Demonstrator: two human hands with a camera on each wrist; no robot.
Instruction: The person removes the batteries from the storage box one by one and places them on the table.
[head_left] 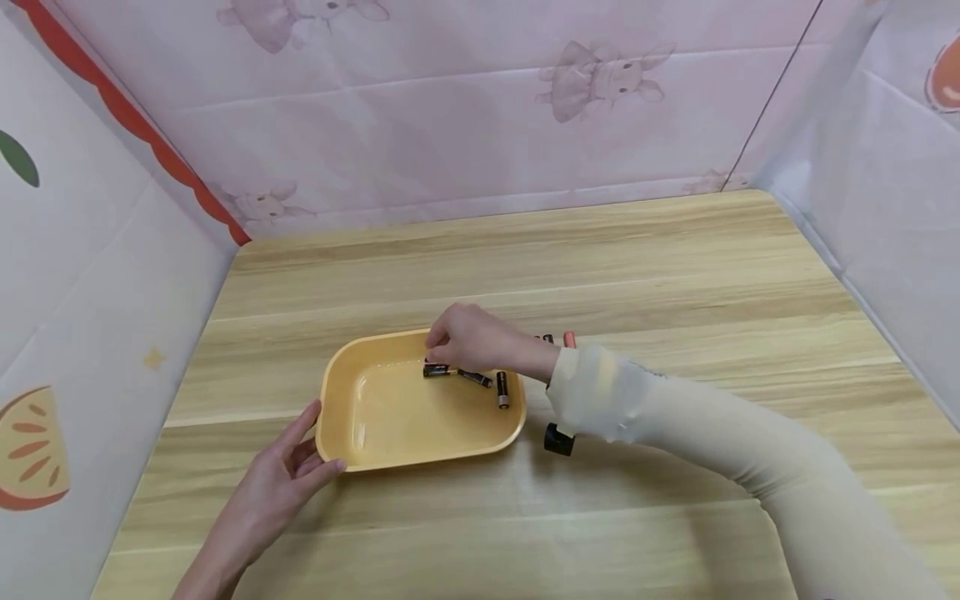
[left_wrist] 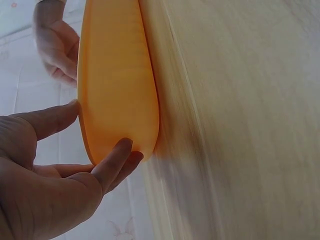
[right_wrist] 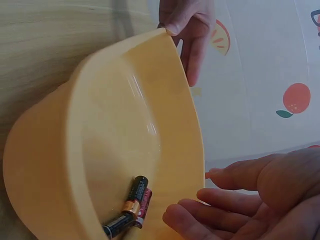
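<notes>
A yellow plastic basin [head_left: 420, 458] stands on the wooden table. My left hand [head_left: 273, 479] grips its left end, thumb at the rim and fingertips on the outer wall [left_wrist: 120, 90]. Inside lie several small cylindrical batteries: a black battery [head_left: 502, 390] near the right wall, another black battery [head_left: 474, 377] beside it, and a pinkish-red battery [right_wrist: 144, 207] against a black one [right_wrist: 136, 195]. My right hand [head_left: 472, 337] hangs over the basin's far rim, just above the batteries. In the right wrist view its fingers are loosely bent, with no battery between them.
Behind the right forearm, a red battery [head_left: 570, 339] and a dark battery [head_left: 547, 338] lie on the table, partly covered by the arm. A black part [head_left: 558, 440] shows below the right cuff. Patterned cloth walls [head_left: 450, 142] enclose the table's back and sides.
</notes>
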